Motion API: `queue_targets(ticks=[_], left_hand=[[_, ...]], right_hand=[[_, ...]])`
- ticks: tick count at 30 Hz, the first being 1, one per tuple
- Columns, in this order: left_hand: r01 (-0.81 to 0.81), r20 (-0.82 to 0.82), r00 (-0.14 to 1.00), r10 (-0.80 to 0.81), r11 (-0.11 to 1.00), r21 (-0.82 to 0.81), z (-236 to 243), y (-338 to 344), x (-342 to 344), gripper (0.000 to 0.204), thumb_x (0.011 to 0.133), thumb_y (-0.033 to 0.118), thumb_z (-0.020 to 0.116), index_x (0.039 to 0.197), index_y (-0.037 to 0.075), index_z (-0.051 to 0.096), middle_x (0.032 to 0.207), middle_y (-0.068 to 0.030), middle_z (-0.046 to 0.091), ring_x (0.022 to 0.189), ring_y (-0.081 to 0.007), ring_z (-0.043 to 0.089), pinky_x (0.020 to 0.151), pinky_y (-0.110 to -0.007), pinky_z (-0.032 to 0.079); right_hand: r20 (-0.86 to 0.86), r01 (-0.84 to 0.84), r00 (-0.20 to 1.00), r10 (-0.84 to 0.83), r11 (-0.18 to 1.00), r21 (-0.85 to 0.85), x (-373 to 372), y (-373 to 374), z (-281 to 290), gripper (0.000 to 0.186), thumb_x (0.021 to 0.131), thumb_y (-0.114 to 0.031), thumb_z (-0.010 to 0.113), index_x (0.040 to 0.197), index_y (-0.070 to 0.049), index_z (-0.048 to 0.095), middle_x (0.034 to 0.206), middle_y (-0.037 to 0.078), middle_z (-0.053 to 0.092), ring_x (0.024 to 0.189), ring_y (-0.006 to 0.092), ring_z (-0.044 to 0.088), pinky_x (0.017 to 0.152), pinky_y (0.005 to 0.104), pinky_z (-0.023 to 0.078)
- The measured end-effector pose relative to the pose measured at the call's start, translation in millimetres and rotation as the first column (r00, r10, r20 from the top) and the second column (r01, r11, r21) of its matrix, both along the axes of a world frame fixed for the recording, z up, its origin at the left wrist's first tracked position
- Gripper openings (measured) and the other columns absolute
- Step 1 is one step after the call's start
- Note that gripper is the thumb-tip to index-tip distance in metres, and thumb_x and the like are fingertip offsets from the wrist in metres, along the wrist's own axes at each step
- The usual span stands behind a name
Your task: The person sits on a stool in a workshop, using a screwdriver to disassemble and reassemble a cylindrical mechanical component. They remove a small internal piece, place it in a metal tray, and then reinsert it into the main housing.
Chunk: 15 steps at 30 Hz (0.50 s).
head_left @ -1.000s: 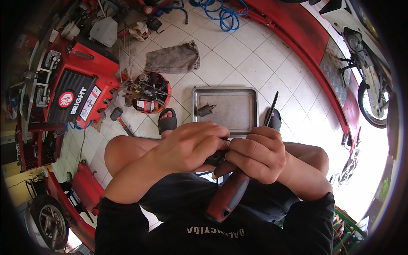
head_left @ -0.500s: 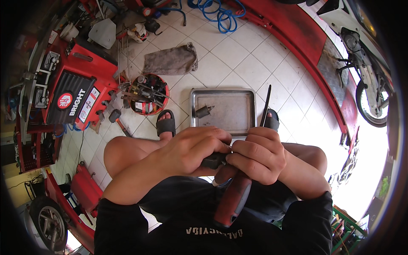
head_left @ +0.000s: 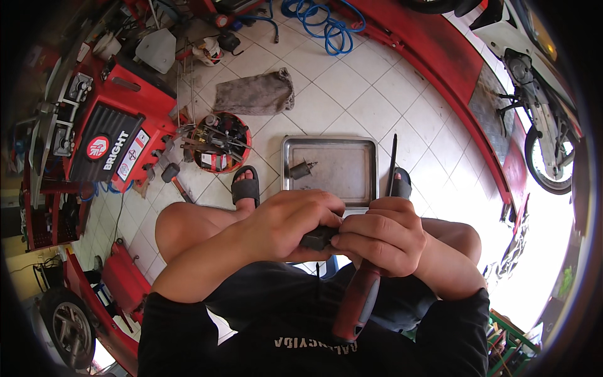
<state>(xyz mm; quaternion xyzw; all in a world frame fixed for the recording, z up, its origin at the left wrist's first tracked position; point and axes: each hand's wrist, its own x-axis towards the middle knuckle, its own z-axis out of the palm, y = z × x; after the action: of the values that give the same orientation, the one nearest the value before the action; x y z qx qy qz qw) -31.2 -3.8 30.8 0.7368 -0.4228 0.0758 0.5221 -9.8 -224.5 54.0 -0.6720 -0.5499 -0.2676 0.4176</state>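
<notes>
My left hand (head_left: 286,223) is closed round a small dark blocky part (head_left: 319,237), most of it hidden by the fingers. Against it presses my right hand (head_left: 384,235), fingertips touching the part's near side. That same right hand wraps a long screwdriver (head_left: 357,301); its red and grey handle hangs toward my lap, and its dark shaft points away from me. Below the part a thin dark rod (head_left: 318,276) stands out; what it belongs to I cannot tell. Beyond my hands, a metal tray (head_left: 284,166) on the floor holds a small dark cylinder with a shaft (head_left: 301,169).
Left of the tray is a red tub (head_left: 246,157) full of tools, with a hammer (head_left: 173,173) nearby. A grey rag (head_left: 254,93) lies farther off. A red machine (head_left: 119,132) stands left, a blue hose (head_left: 333,38) far ahead, a motorcycle (head_left: 534,94) right.
The screwdriver handle has swung a little to the right and toward me. More of the blocky part shows, and the thin rod has come into sight below it.
</notes>
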Motion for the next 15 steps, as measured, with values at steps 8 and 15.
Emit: queue_targets(ticks=[8,15], left_hand=[[-0.055,0.039,0.998,0.052,0.995,0.078,2.8,-0.1,-4.7,0.044,0.071,0.021,0.091,0.1,0.002,0.063,0.109,-0.0145,0.068,0.093,-0.0325,0.072,0.079,-0.04,0.06],[0.008,0.007,1.0,-0.009,0.998,0.07,7.8,-1.5,-4.4,0.046,0.07,0.019,0.09,0.1,0.001,0.06,0.108,-0.0145,0.067,0.091,-0.0331,0.071,0.076,-0.041,0.059]], right_hand=[[0.03,0.034,0.999,-0.032,0.998,-0.058,-1.5,-2.7,3.5,0.026,0.067,-0.009,0.072,0.09,0.002,0.07,0.087,0.012,0.068,0.053,0.0132,0.057,0.044,0.0252,0.043],[0.252,0.134,0.96,-0.125,0.991,-0.018,-3.0,0.8,-1.7,0.025,0.067,-0.015,0.075,0.087,-0.003,0.068,0.082,0.007,0.062,0.053,0.0121,0.047,0.046,0.0255,0.04]])
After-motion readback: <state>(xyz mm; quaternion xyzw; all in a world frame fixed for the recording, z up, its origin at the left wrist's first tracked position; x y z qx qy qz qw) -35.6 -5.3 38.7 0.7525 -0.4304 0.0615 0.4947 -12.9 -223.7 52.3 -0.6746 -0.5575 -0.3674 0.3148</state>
